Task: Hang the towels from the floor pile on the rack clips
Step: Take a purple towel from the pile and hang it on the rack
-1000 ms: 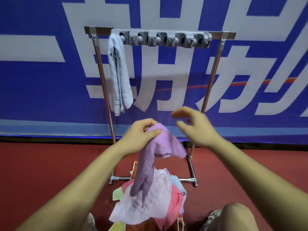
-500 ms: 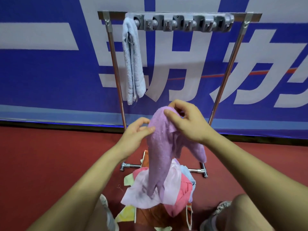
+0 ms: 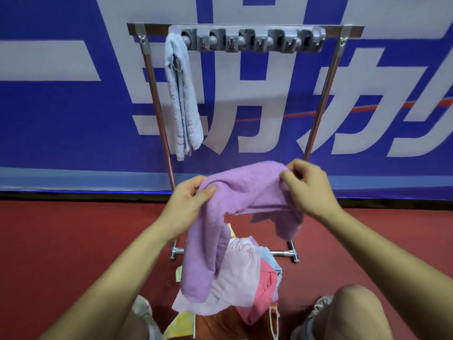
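One head-worn wide-angle camera supplies the only view. It faces forward and down toward the rack and the banner wall behind it. The left hand and right hand are nearest, mid-frame; the floor pile lies below them, bottom centre.

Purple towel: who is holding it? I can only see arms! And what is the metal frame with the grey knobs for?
The camera sits on a person's head and looks down, so you see only their arms, as if they were your own. The left hand and the right hand each pinch the purple towel near its top, and it hangs stretched between them. The metal frame is a drying rack standing on the red floor. The grey knobs are clips in a row along its top bar, made to grab towels. One blue towel already hangs at the left end of the row. Below the hands lies a pile of more towels, pink and other colours.
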`<state>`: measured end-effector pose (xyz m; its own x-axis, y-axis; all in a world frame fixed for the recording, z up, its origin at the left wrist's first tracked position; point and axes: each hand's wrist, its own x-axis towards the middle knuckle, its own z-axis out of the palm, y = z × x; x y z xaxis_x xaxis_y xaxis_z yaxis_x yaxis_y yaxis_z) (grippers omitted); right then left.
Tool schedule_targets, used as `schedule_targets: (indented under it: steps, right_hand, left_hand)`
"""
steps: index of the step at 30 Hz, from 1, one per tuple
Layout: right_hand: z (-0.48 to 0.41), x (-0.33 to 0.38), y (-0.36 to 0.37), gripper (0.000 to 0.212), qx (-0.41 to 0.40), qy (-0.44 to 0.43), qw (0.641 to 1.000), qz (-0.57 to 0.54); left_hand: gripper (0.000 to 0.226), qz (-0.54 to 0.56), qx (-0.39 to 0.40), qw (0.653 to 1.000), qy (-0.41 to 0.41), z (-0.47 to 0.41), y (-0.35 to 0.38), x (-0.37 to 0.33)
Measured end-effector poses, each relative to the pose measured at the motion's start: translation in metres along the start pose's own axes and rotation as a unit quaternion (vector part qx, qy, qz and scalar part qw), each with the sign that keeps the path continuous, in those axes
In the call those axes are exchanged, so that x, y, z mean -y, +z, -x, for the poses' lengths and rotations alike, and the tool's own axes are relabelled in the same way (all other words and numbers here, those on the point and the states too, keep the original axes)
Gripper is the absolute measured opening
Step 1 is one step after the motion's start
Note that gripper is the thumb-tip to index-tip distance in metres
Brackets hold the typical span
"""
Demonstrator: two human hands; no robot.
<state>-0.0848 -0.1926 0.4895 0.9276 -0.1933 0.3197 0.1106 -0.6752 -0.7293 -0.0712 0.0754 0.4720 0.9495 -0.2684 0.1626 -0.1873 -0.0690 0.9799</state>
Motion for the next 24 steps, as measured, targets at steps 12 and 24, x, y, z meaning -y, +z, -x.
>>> schedule_targets:
  steps: [12, 24]
  right_hand:
    - [-0.016, 0.023, 0.044, 0.011, 0.233, -0.066, 0.956, -0.164]
    - [-0.102, 0.079, 0.056, 0.011, 0.108, -0.096, 0.971, -0.191]
  left_hand:
    - [0.020, -0.027, 0.043, 0.999, -0.019, -0.048, 0.019, -0.042]
    - [0.012, -0.066, -0.061, 0.995, 0.038, -0.123, -0.024, -0.057]
